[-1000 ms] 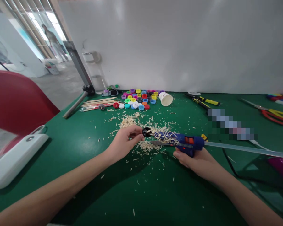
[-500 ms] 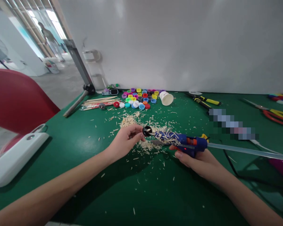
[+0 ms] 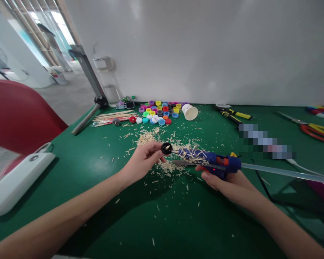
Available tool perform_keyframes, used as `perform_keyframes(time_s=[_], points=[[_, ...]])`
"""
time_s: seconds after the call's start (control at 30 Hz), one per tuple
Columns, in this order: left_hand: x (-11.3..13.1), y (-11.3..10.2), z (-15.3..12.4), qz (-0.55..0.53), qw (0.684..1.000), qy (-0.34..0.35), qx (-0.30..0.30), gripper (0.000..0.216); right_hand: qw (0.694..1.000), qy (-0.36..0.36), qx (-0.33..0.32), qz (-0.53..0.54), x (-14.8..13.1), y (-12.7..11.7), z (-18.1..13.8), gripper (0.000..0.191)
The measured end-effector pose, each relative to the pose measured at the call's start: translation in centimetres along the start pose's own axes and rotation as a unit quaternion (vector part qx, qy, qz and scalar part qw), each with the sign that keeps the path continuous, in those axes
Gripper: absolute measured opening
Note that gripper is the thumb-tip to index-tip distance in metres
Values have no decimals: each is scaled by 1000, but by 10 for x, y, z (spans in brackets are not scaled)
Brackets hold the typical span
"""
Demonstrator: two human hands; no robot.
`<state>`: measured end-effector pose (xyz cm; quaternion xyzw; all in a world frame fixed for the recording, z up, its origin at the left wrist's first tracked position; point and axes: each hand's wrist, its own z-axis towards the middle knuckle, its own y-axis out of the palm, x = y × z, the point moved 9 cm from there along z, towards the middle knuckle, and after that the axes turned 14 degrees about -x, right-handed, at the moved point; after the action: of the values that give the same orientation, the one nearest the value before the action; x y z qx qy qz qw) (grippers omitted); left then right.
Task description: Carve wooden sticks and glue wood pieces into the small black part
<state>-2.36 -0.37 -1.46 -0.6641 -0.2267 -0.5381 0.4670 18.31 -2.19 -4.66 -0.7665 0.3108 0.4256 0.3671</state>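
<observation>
My left hand (image 3: 142, 162) pinches a small black bottle cap (image 3: 166, 148) above a heap of wood shavings (image 3: 164, 145) on the green table (image 3: 178, 216). A pale blob shows inside the cap. My right hand (image 3: 226, 183) grips a blue glue gun (image 3: 210, 160) with an orange trigger and a lit red light. Shavings stick to the gun's barrel. Its nozzle touches the cap. A clear glue stick (image 3: 283, 172) juts from the gun's back toward the right.
Coloured bottle caps (image 3: 159, 112) and a tipped white paper cup (image 3: 190, 112) lie behind the shavings. Wooden sticks (image 3: 113, 117) and a hammer (image 3: 88, 115) lie at the left, screwdrivers (image 3: 234, 116) and scissors (image 3: 313, 129) at the right. A white device (image 3: 16, 176) sits by a red chair (image 3: 18, 115).
Both hands have barely shifted. The cap has tilted slightly and the gun has slid a little to the right, its nozzle still at the cap.
</observation>
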Motion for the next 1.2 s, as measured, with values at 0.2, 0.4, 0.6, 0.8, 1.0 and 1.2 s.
perform_keyframes(time_s=[0.2,0.4,0.6,0.8,1.0,1.2], points=[[-3,2,-1,10,1000,-9,-4,24,1000,-5,19,-12,-5,-3,-2,43],[-2,1,0,4,1000,8,-1,22,997,-48,13,-58,-14,-1,-3,32],[-2,3,1,6,1000,-6,-5,22,995,-40,19,-94,-12,-4,-2,28],[-3,4,0,-4,1000,5,-11,20,993,-45,40,-100,-18,-6,-5,27],[-1,4,0,-3,1000,9,-14,21,988,-46,51,-139,-21,-7,-10,28],[1,4,1,2,1000,14,-15,21,984,-54,51,-162,-23,-6,-9,28]])
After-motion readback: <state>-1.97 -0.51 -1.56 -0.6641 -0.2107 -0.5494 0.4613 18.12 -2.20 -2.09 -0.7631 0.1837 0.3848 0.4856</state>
